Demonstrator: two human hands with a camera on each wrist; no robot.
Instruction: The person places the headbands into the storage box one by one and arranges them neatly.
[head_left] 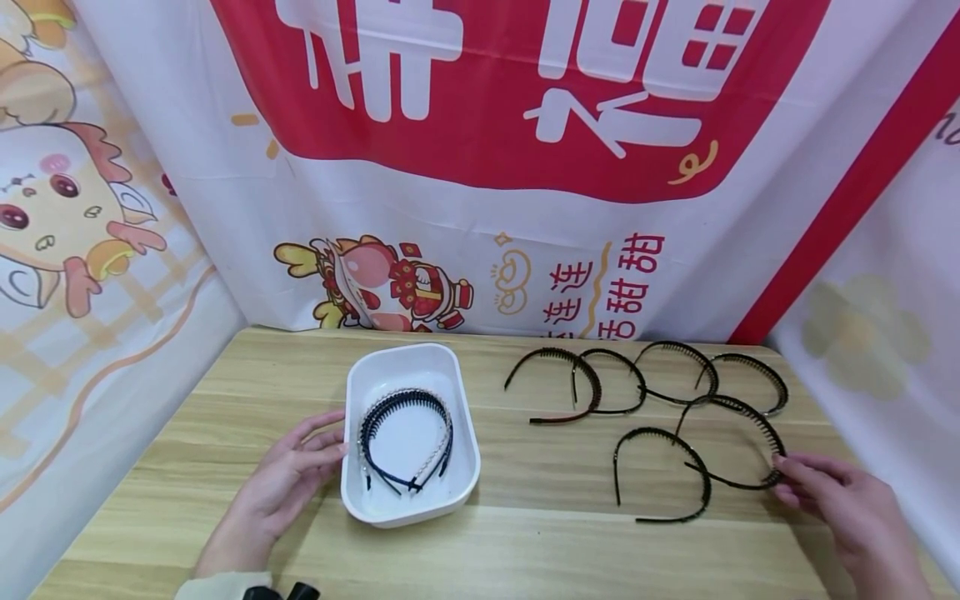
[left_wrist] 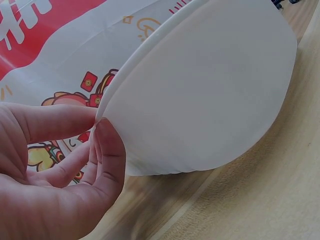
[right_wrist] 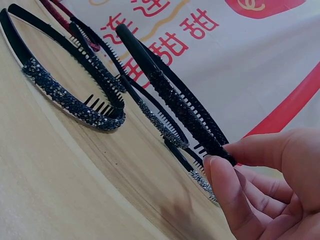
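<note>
My left hand (head_left: 296, 467) pinches the left rim of a white plastic tub (head_left: 420, 517) between thumb and finger, as the left wrist view shows. Inside the tub lie dark toothed headbands and a pale beaded one (head_left: 441, 450), overlapping. Over the right side of the table, my right hand (head_left: 847, 504) pinches a black headband (right_wrist: 185, 107) at its curved side. That headband has inner teeth and a dark glittery covering. Close to it is another black headband (right_wrist: 65, 97) with silvery sparkles.
Along the back right of the wooden table (head_left: 540, 558) lie several more headbands, among them a reddish-brown one (head_left: 597, 387) and black ones (head_left: 714, 375). A printed cloth (head_left: 495, 208) hangs behind the table, with more cloth at both sides.
</note>
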